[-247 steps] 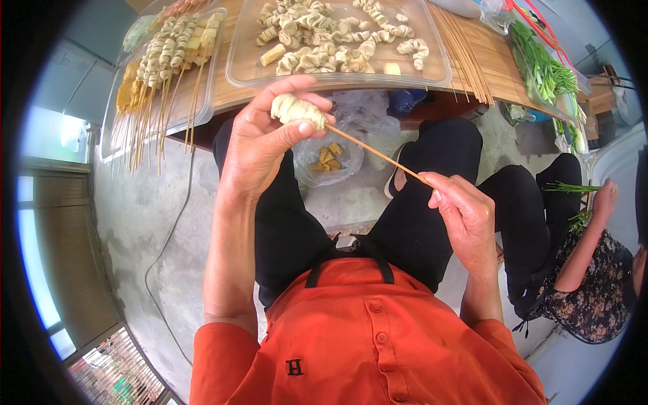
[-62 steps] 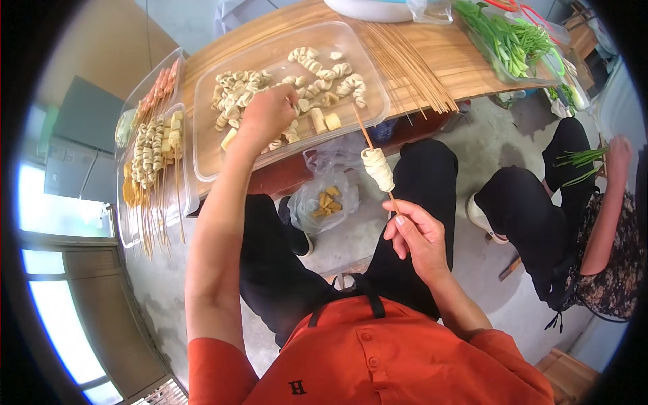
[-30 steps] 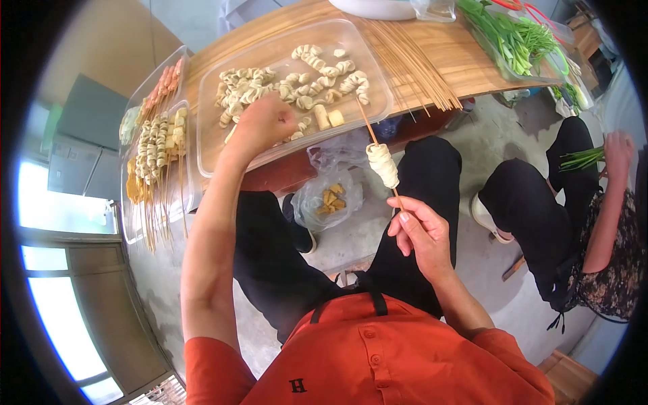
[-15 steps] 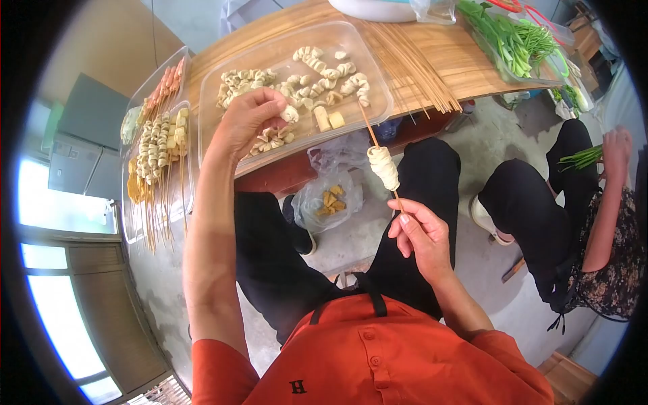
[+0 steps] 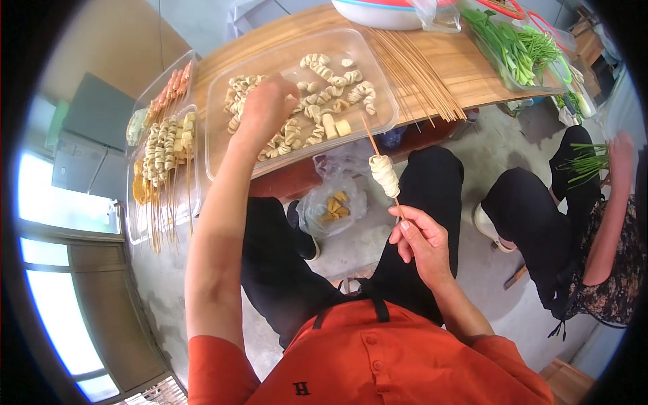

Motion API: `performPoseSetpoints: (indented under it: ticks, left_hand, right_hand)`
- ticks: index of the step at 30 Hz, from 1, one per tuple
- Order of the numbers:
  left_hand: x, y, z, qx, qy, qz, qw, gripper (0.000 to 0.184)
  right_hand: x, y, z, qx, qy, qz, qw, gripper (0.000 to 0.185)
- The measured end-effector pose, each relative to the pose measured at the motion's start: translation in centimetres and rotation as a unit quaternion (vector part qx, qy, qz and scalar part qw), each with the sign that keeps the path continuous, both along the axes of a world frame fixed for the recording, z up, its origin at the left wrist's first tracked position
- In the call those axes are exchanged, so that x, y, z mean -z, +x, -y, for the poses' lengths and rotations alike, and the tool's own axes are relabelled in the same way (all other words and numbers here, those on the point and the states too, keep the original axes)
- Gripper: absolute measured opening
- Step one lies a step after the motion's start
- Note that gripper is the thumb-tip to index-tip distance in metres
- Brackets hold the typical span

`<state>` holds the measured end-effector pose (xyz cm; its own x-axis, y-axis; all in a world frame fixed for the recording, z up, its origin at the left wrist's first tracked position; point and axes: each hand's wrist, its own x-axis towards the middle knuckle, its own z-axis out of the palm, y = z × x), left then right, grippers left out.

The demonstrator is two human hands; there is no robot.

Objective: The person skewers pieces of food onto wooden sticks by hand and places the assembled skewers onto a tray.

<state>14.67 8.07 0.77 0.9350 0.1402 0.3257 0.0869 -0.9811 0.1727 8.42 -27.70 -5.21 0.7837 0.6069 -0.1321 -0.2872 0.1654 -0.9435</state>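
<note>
My right hand pinches the lower end of a wooden skewer between thumb and fingers. Pale, ridged, coiled food, possibly tofu skin, is threaded midway along it, with the pointed tip bare. Over a clear plastic tray, my left hand is bent down with its fingertips hidden and slightly blurred. I cannot tell whether it grips a piece. Around it in the tray lie several pale twisted pieces and smooth cylindrical ones.
Finished skewers fill tubs at the table's left. Loose bare skewers lie right of the tray, near a box of greens. A plastic bag with yellow-brown pieces sits below. Another person's hand holds green stalks.
My left hand has moved deeper over the tray, its fingers turned down; the pale piece it held at its fingertips is no longer visible there. My right hand stays on the skewer.
</note>
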Motion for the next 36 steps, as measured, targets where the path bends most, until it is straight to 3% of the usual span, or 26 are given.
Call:
performPoseSetpoints:
  ticks: [2,4,8,10,11,13,14,16,20,23,24,26,27,29,30,32,36]
  left_hand:
    - [-0.2,0.5,1.1,-0.022,0.014,-0.058,0.998,0.021]
    - [-0.1,1.0,1.5,-0.009,0.137,-0.085,0.987,0.020]
    - [0.5,2.4,-0.3,-0.033,0.162,-0.067,0.984,0.019]
    - [-0.1,2.6,-1.2,-0.098,-0.052,-0.036,0.993,0.014]
    - [-0.5,2.8,-1.8,-0.097,-0.051,-0.036,0.993,0.014]
    - [-1.9,2.8,-2.7,-0.128,-0.315,-0.048,0.939,0.012]
    - [-2.3,2.5,-3.0,-0.129,-0.314,-0.046,0.939,0.012]
    - [-2.9,1.9,-3.6,-0.080,-0.492,-0.023,0.867,0.013]
    - [-2.6,1.8,-4.6,-0.035,-0.584,0.003,0.811,0.017]
    - [-2.8,1.8,-3.8,-0.012,-0.600,0.020,0.800,0.022]
    - [-2.9,1.6,-3.5,-0.013,-0.600,0.021,0.800,0.022]
    - [-3.2,1.0,-2.8,-0.071,-0.376,0.064,0.922,0.026]
    - [-3.3,0.4,-3.1,-0.072,-0.376,0.065,0.922,0.026]
    - [-3.3,-1.0,-4.0,-0.097,-0.200,-0.009,0.975,0.028]
    - [-3.7,-2.1,-3.5,-0.100,-0.200,-0.012,0.975,0.028]
    - [-4.7,-4.7,-2.1,-0.104,-0.135,-0.171,0.970,0.029]
    - [-3.0,-8.0,-0.9,-0.093,-0.062,-0.207,0.972,0.027]
  right_hand:
    - [0.1,0.0,0.0,0.001,-0.003,-0.005,1.000,0.028]
    - [0.2,0.2,0.1,-0.001,-0.005,0.007,1.000,0.028]
    - [0.3,0.4,0.1,0.005,-0.003,-0.001,1.000,0.028]
    - [0.5,0.4,0.1,0.006,-0.006,-0.006,1.000,0.028]
    - [0.6,0.4,0.0,0.007,-0.004,-0.005,1.000,0.028]
    - [0.8,0.3,-0.1,0.013,0.001,-0.005,1.000,0.027]
    - [0.8,0.3,-0.2,0.010,0.002,-0.004,1.000,0.027]
    - [0.8,0.3,-0.3,0.000,-0.007,-0.002,1.000,0.028]
    - [1.0,0.2,-0.4,-0.003,-0.008,-0.004,1.000,0.028]
    - [1.1,0.1,-0.6,-0.005,-0.013,0.004,1.000,0.028]
    - [1.2,0.1,-0.6,-0.004,-0.014,0.007,1.000,0.028]
    - [1.2,0.1,-0.7,-0.003,-0.016,0.010,1.000,0.028]
    - [1.1,0.1,-0.7,-0.002,-0.017,0.010,1.000,0.029]
    - [1.1,0.1,-0.6,-0.004,-0.019,0.008,1.000,0.029]
    - [1.1,0.2,-0.6,-0.003,-0.016,0.006,1.000,0.029]
    - [1.2,0.1,-0.5,-0.004,-0.014,0.000,1.000,0.029]
    - [1.5,0.2,-0.8,-0.011,-0.012,0.014,1.000,0.029]
